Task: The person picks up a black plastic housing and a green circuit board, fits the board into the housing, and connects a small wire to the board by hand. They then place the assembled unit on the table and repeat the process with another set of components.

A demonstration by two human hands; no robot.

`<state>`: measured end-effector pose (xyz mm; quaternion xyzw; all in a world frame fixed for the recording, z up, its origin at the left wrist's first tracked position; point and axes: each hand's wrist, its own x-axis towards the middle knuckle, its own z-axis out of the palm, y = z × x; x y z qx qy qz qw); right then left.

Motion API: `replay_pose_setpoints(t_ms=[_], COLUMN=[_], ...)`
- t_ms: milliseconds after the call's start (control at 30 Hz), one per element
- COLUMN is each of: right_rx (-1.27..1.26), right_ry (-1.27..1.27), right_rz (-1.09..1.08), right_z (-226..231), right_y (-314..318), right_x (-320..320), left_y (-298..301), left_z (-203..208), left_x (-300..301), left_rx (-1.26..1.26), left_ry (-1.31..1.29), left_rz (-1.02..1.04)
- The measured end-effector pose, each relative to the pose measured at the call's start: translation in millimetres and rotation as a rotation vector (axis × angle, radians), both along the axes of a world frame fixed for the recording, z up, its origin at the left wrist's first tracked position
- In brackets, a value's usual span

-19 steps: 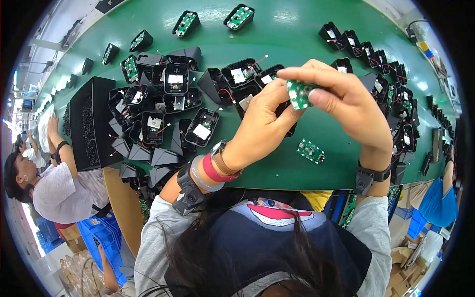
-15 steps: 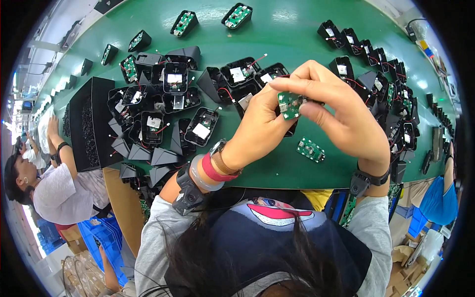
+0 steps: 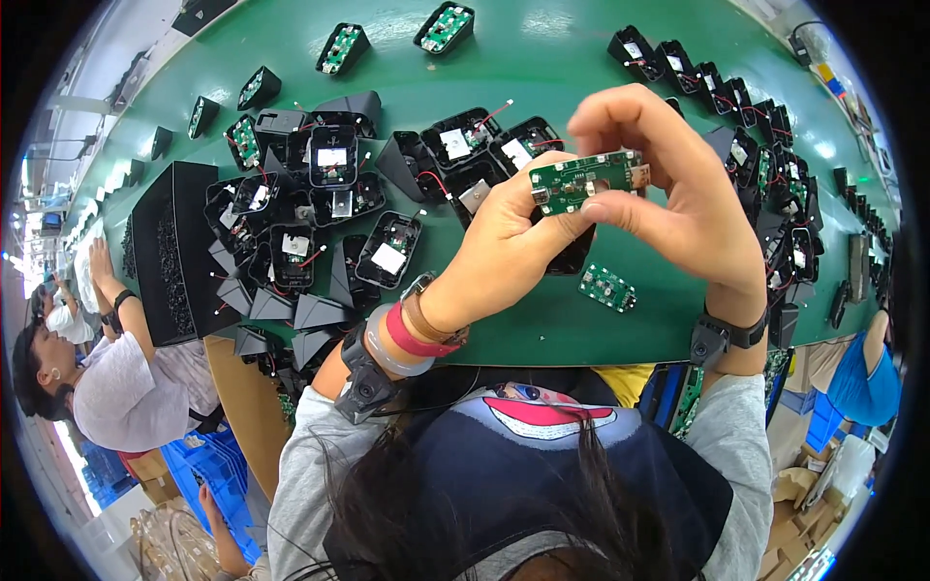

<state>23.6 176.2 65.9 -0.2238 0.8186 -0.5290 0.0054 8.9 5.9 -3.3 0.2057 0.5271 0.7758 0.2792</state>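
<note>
While right hand (image 3: pixel 696 208) holds circuit board (image 3: pixel 576 179), left hand (image 3: pixel 509 249) sits under its left end, grip unclear.

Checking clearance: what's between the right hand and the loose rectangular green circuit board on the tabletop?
Head view: just bare green tabletop shows between the right hand and the loose rectangular green circuit board.

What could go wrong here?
The green board, raised between the left hand and right hand, could slip and fall.

A loose board lies on the table near them, so a drop or a stray wrist might strike it.

A thin red wire pokes out of the black housings near the left hand; it might get snagged.
</note>
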Motion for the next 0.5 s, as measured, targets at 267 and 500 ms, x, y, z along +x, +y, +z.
replay_pose_setpoints(t_ms=[267, 500], right_rx=[-0.132, -0.339], right_ry=[-0.161, -0.190], right_rz=[0.044, -0.055], right_z=[4.5, -3.2], right_y=[13.4, 1.9], right_x=[-4.2, -0.7], left_y=[-0.6, -0.2], left_z=[-1.6, 5.0], left_x=[-4.3, -4.8], left_rx=[0.074, 0.031], left_ry=[0.168, 0.182], left_rz=[-0.007, 0.012])
